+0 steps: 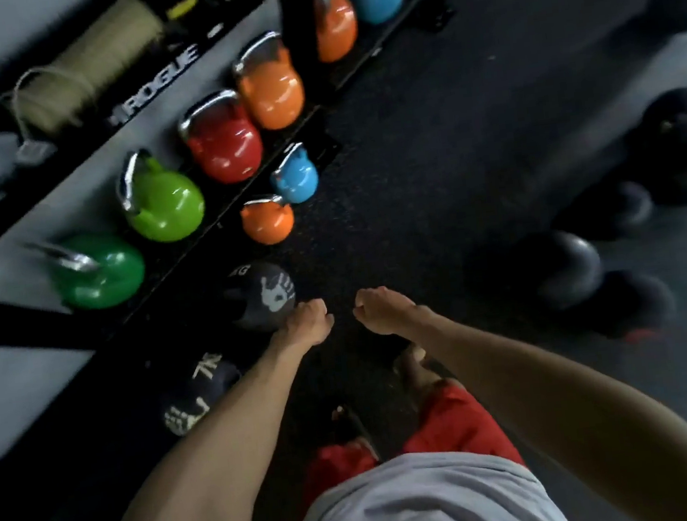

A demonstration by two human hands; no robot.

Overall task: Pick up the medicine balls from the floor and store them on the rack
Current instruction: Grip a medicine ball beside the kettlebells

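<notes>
View from above, looking down the person's own outstretched bare arms. The left hand [303, 321] and right hand [375, 312] sit side by side near the centre, close but apart. Both sets of fingers are clenched into loose fists with nothing in them.

At 10 o'clock from the left hand, just beside its knuckles, lies a dark medicine ball with a white handprint [263, 296]; whether the hand touches it cannot be told. A second handprint ball [197, 398] lies at 8 o'clock, partly behind the left forearm. Both are at the foot of the rack [158, 84], a black frame running from 8 o'clock up to 1 o'clock.

The rack holds a row of kettlebells: dark green [101, 271], lime [164, 205], red [226, 145], orange [270, 87]. A small blue kettlebell [295, 176] and a small orange one [268, 221] stand in front.

At 3 o'clock, well apart from the hands, a blurred cluster of dark medicine balls [563, 269] rests on the black floor [408, 168].
</notes>
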